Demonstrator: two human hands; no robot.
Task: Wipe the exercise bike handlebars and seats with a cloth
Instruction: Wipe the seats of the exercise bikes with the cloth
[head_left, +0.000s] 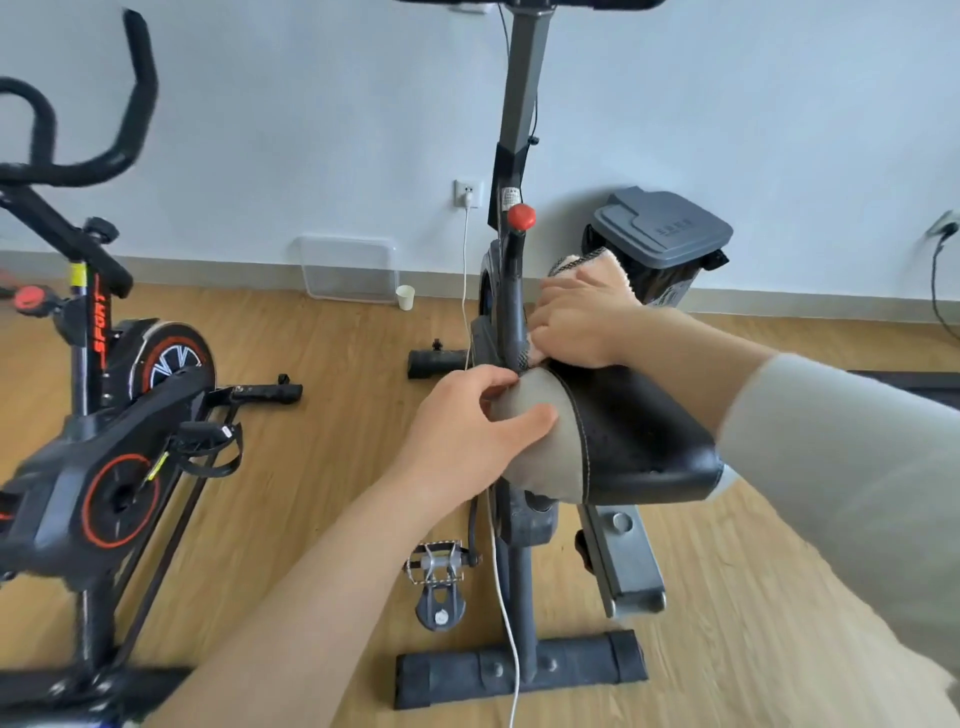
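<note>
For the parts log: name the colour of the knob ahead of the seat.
The knob is red; head view shows it best.

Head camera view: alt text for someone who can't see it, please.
A right hand holds a peach cloth against the far edge of a black exercise bike seat while the left hand grips its grey nose. A second bike stands at left.

the seat (639, 431) looks smooth, faintly glossy black leatherette with a matt grey nose; my cloth (608, 267) is fluffy pile; the floor (311, 467) wood-grain.
</note>
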